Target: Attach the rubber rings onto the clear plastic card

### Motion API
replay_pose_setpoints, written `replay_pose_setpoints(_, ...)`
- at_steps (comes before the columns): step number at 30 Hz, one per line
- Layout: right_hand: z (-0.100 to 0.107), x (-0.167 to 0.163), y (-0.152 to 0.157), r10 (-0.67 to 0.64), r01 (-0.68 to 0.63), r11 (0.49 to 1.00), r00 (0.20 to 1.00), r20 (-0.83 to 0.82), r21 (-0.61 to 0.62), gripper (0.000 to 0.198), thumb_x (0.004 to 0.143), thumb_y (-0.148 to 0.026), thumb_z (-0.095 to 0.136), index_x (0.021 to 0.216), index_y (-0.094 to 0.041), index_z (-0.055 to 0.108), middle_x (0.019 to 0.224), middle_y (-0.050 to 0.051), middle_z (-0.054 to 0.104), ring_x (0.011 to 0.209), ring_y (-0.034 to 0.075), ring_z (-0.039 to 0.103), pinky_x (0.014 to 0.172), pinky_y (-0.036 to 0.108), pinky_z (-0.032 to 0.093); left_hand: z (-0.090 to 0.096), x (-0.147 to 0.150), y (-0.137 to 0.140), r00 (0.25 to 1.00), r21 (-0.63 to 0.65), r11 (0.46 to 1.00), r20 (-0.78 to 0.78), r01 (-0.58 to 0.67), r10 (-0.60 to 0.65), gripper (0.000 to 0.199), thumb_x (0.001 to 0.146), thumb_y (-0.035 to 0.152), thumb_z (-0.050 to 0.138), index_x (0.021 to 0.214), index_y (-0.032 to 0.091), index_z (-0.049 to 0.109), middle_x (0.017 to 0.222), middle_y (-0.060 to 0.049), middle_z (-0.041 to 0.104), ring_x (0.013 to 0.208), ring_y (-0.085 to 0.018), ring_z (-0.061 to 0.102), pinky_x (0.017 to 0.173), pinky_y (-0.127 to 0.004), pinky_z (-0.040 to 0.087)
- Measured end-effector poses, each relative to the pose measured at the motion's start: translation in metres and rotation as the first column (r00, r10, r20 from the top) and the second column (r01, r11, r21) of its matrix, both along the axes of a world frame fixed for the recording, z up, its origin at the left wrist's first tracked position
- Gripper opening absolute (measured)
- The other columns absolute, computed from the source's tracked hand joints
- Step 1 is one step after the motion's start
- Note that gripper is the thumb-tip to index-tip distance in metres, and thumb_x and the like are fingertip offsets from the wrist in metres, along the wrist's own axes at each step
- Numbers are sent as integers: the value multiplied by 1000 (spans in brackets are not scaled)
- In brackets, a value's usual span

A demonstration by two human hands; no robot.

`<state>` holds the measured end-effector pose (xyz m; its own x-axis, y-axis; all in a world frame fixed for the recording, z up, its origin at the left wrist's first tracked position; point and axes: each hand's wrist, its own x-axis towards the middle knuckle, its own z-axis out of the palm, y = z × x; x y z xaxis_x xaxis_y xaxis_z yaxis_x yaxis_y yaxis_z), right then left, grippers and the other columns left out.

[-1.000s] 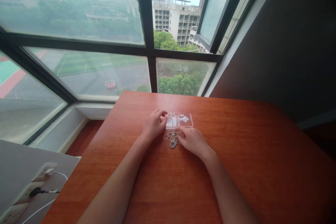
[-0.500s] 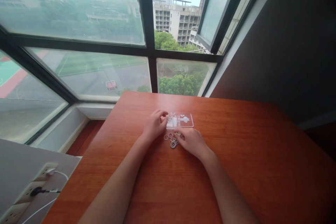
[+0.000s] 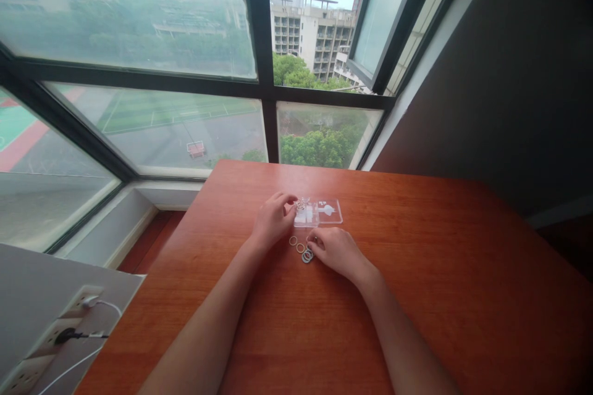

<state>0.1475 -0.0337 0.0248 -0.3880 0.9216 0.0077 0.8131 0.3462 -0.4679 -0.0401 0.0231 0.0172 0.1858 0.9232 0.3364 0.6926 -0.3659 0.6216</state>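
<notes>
A clear plastic box (image 3: 306,216) lies on the table with its lid (image 3: 330,211) folded open to the right. Several small pale rings (image 3: 301,204) show in its left part. My left hand (image 3: 274,220) grips the box's left edge, fingers curled. Just in front of the box is a loose group: a pale ring (image 3: 293,241), a cream ring (image 3: 301,248) and overlapping grey rings (image 3: 306,256). My right hand (image 3: 337,248) is at the right of this group, thumb and fingers pinched around a small ring, mostly hidden by the fingertips.
The reddish-brown wooden table (image 3: 296,333) stretches under both forearms. Behind it rise dark-framed windows (image 3: 272,129). On the left, a low wall carries sockets with plugs and cables (image 3: 69,336). A dark wall (image 3: 500,86) slopes along the right.
The right fingers have shifted slightly over the loose rings, and the rings lie differently, with fewer showing and the cream one apart from the grey ones. My left hand stays at the box.
</notes>
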Motion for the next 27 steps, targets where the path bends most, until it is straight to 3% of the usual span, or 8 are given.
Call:
replay_pose_setpoints(7, -8, 6, 8, -126, 134, 991, 966, -225, 18, 14, 86, -31, 57, 85, -21, 67, 60, -3, 59, 57, 12, 51, 58, 21, 33, 5, 3, -2, 995, 15, 999, 92, 45, -46, 15, 85, 22, 55, 95, 18, 66, 91, -3, 66, 61, -10, 54, 64, -24, 45)
replay_pose_setpoints(15, -6, 12, 13, -219, 265, 964, 821, -527, 12, 23, 87, -36, 53, 83, -18, 66, 53, -6, 43, 50, 10, 41, 52, 21, 30, 11, 17, -10, 929, -74, 957, 273, 280, -251, 17, 84, 25, 60, 94, 16, 70, 75, -1, 67, 58, -8, 52, 56, -19, 42)
replay_pose_setpoints(23, 0, 11, 12, -254, 290, 956, 749, -612, -42, 27, 86, -41, 53, 83, -17, 65, 54, -6, 42, 51, 9, 38, 51, 20, 30, 17, 23, -14, 884, -148, 909, 338, 389, -323, 19, 85, 30, 60, 84, 14, 70, 65, 0, 63, 55, -7, 49, 51, -18, 38)
replay_pose_setpoints(27, 0, 10, 12, -247, 296, 955, 755, -607, -19, 24, 85, -39, 55, 83, -17, 65, 54, -7, 42, 51, 9, 39, 52, 20, 32, 13, 24, -13, 908, -125, 932, 298, 341, -293, 14, 84, 24, 58, 79, 14, 66, 65, 0, 63, 56, -8, 51, 54, -19, 39)
